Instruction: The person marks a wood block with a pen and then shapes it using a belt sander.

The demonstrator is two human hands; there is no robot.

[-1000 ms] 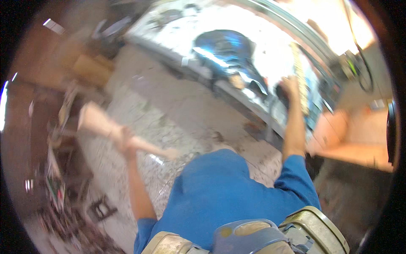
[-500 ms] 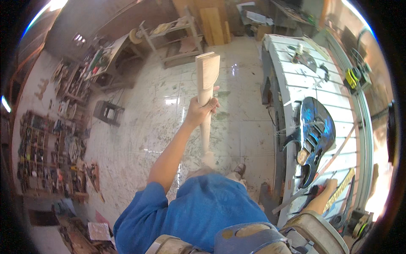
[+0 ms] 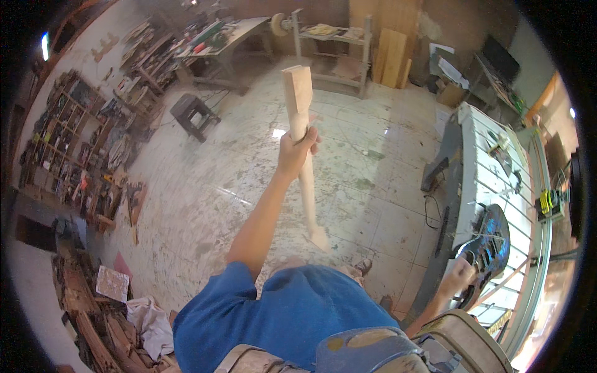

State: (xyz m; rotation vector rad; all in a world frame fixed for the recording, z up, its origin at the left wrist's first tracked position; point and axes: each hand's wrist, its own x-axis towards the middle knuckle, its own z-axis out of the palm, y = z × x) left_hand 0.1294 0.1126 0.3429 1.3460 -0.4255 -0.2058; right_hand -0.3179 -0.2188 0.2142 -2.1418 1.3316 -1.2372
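Note:
My left hand [image 3: 297,152] is wrapped around a bare wooden guitar neck [image 3: 305,186], held upright in front of me. Its broad, blocky end [image 3: 297,88] points away, and the flared end [image 3: 319,237] hangs low near my shirt. At the right, my right hand [image 3: 459,273] is at the near end of a dark guitar body [image 3: 494,239] with blue glossy patches, which lies on the slatted white bench. The fingers of that hand are blurred, so I cannot tell whether they grip the body or only touch it.
The white bench [image 3: 482,140] runs along my right, with small tools at its far end. A small dark stool [image 3: 191,115] stands on the tiled floor. Shelves [image 3: 68,127] full of tools line the left. Wood scraps [image 3: 102,323] are piled at the lower left.
My view has turned left, so the bench and guitar body appear farther right. My right hand has shifted from the bench's near part to the guitar body. The left hand keeps its hold on the neck.

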